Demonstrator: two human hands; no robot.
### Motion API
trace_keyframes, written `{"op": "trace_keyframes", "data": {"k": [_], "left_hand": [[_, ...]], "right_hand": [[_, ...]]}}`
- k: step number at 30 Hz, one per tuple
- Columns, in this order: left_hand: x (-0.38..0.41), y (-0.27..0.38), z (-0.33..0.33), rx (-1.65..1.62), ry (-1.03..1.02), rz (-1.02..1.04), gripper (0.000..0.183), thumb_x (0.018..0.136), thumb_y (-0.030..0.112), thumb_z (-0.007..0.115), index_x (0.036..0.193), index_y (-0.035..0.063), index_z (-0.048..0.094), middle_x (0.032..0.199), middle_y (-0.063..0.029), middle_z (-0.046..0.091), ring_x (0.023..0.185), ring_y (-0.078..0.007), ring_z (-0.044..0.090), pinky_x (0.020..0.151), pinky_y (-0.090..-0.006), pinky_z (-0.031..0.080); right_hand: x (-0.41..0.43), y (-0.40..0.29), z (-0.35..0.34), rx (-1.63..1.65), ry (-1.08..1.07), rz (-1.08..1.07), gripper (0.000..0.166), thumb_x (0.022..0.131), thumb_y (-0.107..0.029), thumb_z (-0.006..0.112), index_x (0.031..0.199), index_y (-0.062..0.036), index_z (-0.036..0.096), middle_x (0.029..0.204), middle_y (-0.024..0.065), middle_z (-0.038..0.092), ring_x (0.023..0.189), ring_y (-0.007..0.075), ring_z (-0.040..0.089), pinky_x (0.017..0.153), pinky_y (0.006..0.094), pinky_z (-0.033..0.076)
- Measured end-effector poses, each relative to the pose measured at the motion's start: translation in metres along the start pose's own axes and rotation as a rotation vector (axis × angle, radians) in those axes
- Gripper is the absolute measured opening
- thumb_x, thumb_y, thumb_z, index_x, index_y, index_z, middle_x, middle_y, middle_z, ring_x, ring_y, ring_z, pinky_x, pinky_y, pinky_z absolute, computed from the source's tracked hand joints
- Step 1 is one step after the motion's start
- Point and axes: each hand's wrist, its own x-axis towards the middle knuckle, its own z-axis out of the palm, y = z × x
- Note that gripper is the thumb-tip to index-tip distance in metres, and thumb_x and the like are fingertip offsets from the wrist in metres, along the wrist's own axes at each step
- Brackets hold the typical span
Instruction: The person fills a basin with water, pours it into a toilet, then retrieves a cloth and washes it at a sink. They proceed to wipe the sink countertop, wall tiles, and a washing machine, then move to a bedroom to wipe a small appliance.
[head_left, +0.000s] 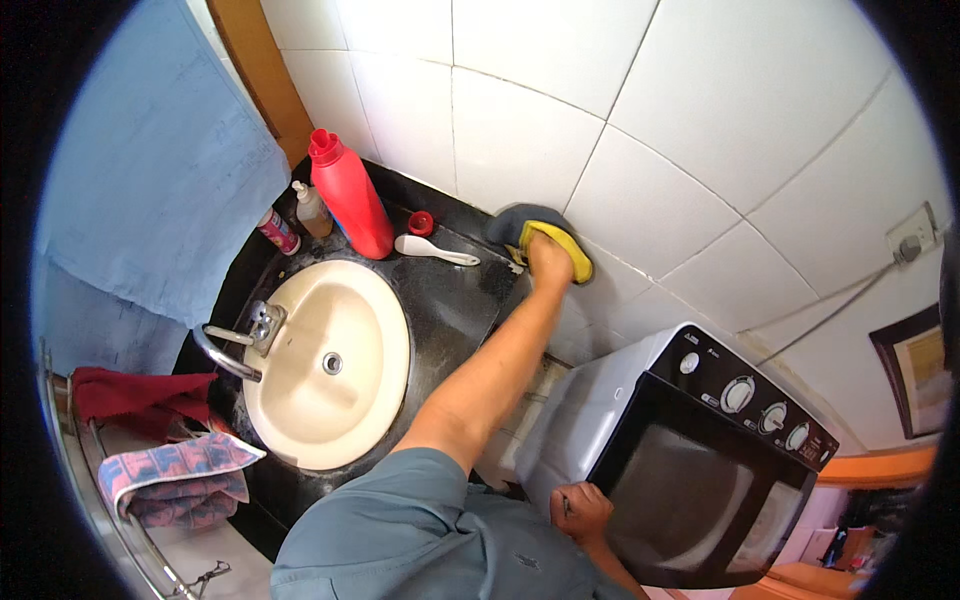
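My left hand reaches to the white tiled wall, pressing a yellow and dark grey cloth against it at the corner of the black countertop. Part of the hand is hidden in the cloth's folds. My right hand is curled in a loose fist at the near left edge of the twin-tub washing machine; nothing is plainly held in it. On the counter, left of the cloth, lie a white long-handled brush, its bristles out of sight, and a red cap. Beside them stands an open red plastic bottle.
A cream oval sink with a chrome faucet is at left. Behind it stand a pump bottle and a pink container. Towels hang at lower left, including a patterned one. A cord runs to a wall socket.
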Motion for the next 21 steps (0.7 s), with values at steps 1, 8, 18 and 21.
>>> {"op": "trace_keyframes", "data": {"k": [1, 8, 18, 21], "left_hand": [[-0.007, -0.008, -0.004, 0.044, 0.001, 0.057, 0.032, 0.103, 0.020, 0.047, 0.112, -0.0044, 0.066, 0.110, -0.0221, 0.070, 0.105, -0.0382, 0.066, 0.093, -0.0425, 0.050], [-0.096, 0.123, -0.083, 0.098, -0.656, 0.576, 0.048, 0.095, 0.041, 0.064, 0.134, 0.0134, 0.060, 0.135, -0.0084, 0.063, 0.125, -0.0302, 0.057, 0.111, -0.0440, 0.042], [-0.118, 0.131, -0.159, 0.796, -0.694, 0.991, 0.067, 0.096, 0.050, 0.060, 0.151, 0.0143, 0.049, 0.155, -0.0085, 0.050, 0.147, -0.0298, 0.039, 0.126, -0.0455, 0.019], [-0.112, 0.115, -0.177, 0.122, -0.962, 0.364, 0.060, 0.099, 0.044, 0.059, 0.148, 0.0100, 0.051, 0.152, -0.0105, 0.052, 0.141, -0.0294, 0.045, 0.121, -0.0468, 0.029]], "right_hand": [[0.004, -0.002, 0.000, 0.019, -0.007, -0.045, 0.012, 0.085, -0.020, 0.075, 0.077, -0.0130, 0.070, 0.070, 0.0069, 0.065, 0.064, 0.0267, 0.066, 0.056, 0.0387, 0.053], [-0.004, 0.001, -0.006, 0.069, 0.091, 0.015, 0.014, 0.086, -0.021, 0.073, 0.078, -0.0100, 0.070, 0.073, 0.0083, 0.068, 0.066, 0.0280, 0.067, 0.057, 0.0407, 0.053], [-0.007, -0.003, -0.010, 0.177, 0.135, 0.058, 0.013, 0.088, -0.021, 0.073, 0.081, -0.0104, 0.070, 0.077, 0.0082, 0.069, 0.072, 0.0306, 0.068, 0.061, 0.0413, 0.054], [-0.008, -0.007, -0.012, 0.192, 0.172, 0.057, 0.012, 0.088, -0.020, 0.072, 0.081, -0.0103, 0.070, 0.078, 0.0079, 0.069, 0.072, 0.0305, 0.068, 0.061, 0.0421, 0.054]]}}
